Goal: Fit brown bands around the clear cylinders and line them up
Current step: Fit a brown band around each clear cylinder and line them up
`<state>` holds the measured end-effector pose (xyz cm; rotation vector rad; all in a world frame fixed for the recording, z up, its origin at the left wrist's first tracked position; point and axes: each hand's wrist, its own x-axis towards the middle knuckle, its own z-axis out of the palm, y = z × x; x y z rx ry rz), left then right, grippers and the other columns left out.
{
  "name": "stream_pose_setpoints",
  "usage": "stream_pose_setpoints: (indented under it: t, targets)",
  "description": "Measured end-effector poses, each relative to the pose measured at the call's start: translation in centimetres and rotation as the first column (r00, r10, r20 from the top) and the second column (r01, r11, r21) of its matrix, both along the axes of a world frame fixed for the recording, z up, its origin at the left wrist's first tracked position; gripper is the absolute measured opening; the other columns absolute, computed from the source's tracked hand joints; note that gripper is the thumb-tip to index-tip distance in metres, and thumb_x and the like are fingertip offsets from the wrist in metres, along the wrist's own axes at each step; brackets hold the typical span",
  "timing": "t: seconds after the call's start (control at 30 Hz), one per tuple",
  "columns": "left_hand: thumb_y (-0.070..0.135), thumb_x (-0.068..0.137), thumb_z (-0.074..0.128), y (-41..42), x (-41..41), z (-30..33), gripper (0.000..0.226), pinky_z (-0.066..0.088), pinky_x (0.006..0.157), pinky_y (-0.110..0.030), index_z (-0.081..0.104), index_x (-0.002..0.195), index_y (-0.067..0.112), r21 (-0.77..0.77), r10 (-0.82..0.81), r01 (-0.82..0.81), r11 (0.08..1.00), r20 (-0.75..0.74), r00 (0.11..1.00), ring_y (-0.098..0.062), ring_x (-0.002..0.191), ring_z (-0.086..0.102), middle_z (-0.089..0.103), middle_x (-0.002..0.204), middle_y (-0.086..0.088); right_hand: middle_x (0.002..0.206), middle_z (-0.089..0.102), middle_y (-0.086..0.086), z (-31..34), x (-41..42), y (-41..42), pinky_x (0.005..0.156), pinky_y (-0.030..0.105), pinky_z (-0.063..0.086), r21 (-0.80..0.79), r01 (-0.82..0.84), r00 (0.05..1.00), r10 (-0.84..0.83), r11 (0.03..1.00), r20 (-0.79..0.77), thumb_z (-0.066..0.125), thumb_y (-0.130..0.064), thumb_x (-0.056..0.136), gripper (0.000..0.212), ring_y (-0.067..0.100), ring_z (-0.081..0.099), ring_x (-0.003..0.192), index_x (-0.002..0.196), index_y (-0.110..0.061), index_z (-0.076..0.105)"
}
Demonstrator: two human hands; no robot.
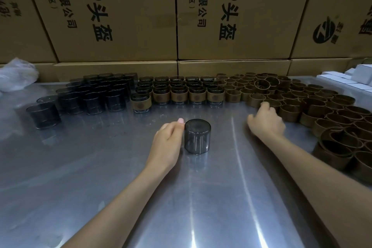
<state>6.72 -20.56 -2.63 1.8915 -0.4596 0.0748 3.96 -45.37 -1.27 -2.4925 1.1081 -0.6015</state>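
Stood along the back: large cardboard cartons [112, 12], stacked on a lower row of flatter cartons [233, 67], printed with black lettering and, at right, a round black logo [324, 30]. Lay crumpled at the far left edge: a clear plastic bag [17, 74]. Sat grouped in the far right corner: small white boxes [350, 77]. Stretched beneath all: a grey metal table [201, 197], glossy, streaked with pale reflections.

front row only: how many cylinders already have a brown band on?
6, side by side: first nearest, at the left end, then. More banded rows stand behind, partly hidden.
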Motion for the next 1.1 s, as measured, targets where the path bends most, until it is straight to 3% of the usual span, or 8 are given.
stream_pose_setpoints:
  t: [0.17,0.37,0.5,0.6,0.77,0.87,0.93,1.1]
  targets:
    - [0.041,0.1,0.035,-0.2,0.5,-0.4,0.044,0.035,0.077,-0.015,0.067,0.091,0.013,-0.001,0.02,-0.02,1.0,0.028,0.999,-0.004,0.093,0.051,0.06,0.099,0.007,0.122,0.058,0.02,0.5,2.5,-2.4,0.071,0.039,0.042,0.033,0.083,0.99,-0.079,0.996,-0.119,0.051,-0.036,0.096,0.074,0.038,0.058,0.107,0.152,-0.013,0.007]
    - [0.042,0.1,0.034,-0.3,0.7,-0.7,0.048,0.036,0.08,-0.014,0.065,0.094,0.005,-0.009,0.024,-0.023,1.0,0.036,0.999,-0.007,0.095,0.054,0.062,0.1,0.0,0.121,0.057,0.022,0.2,3.9,-4.0,0.081,0.043,0.046,0.03,0.168,0.982,-0.165,0.985,-0.096,0.052,-0.029,0.096,0.046,0.04,0.056,0.11,0.132,-0.003,0.041]
    - [0.043,0.099,0.035,-0.4,0.7,-0.6,0.044,0.038,0.079,-0.023,0.065,0.091,0.012,-0.031,0.027,-0.027,0.999,0.003,1.0,-0.006,0.096,0.053,0.062,0.099,0.005,0.115,0.061,0.022,-1.0,3.5,-3.8,0.086,0.045,0.046,-0.048,0.145,0.986,-0.14,0.988,0.095,0.046,-0.024,0.098,0.03,0.041,0.057,0.107,0.12,-0.004,0.055]
    - [0.042,0.1,0.034,-0.5,0.6,-0.5,0.044,0.035,0.078,-0.025,0.066,0.092,0.012,-0.039,0.025,-0.025,0.999,-0.008,1.0,-0.009,0.098,0.053,0.062,0.098,0.006,0.107,0.064,0.016,-1.0,2.5,-3.5,0.082,0.043,0.048,0.049,0.095,0.955,-0.105,0.994,0.276,0.047,-0.028,0.098,0.03,0.035,0.059,0.101,0.121,-0.01,0.054]
    - [0.041,0.1,0.033,-0.4,0.5,-0.5,0.045,0.033,0.083,-0.028,0.066,0.092,0.012,-0.025,0.006,-0.006,1.0,0.004,1.0,-0.013,0.103,0.052,0.061,0.098,0.006,0.083,0.057,-0.007,-0.8,-0.3,-1.3,0.065,0.029,0.039,0.056,-0.115,0.86,0.071,0.992,0.506,0.061,-0.038,0.091,0.034,0.017,0.057,0.082,0.114,-0.014,0.051]
    - [0.042,0.1,0.032,-0.3,0.4,-0.3,0.046,0.032,0.078,-0.025,0.065,0.093,0.011,-0.018,0.004,-0.004,1.0,-0.004,1.0,-0.011,0.101,0.05,0.056,0.094,0.012,0.076,0.055,-0.009,-0.5,-1.9,1.3,0.06,0.03,0.039,0.055,-0.271,0.801,0.194,0.961,0.567,0.057,-0.044,0.092,0.027,0.012,0.054,0.071,0.101,-0.02,0.05]
    - [0.041,0.1,0.032,-0.3,0.3,-0.2,0.043,0.033,0.076,-0.019,0.065,0.095,0.013,-0.023,-0.001,0.0,1.0,-0.002,1.0,-0.007,0.098,0.049,0.055,0.093,0.014,0.07,0.055,-0.006,-0.3,-3.0,3.6,0.06,0.031,0.042,0.149,-0.422,0.727,0.236,0.894,0.644,0.05,-0.044,0.096,0.024,0.011,0.054,0.064,0.092,-0.021,0.051]
    - [0.039,0.1,0.036,-0.1,-0.2,0.3,0.028,0.033,0.077,-0.007,0.061,0.096,0.025,-0.067,-0.033,0.035,0.997,0.032,0.999,0.007,0.095,0.048,0.055,0.097,0.019,0.049,0.045,-0.006,-0.1,-5.9,9.9,0.039,0.014,0.034,0.298,-0.694,0.565,0.24,0.655,0.79,0.042,-0.049,0.091,0.034,0.002,0.042,0.041,0.079,-0.019,0.048]
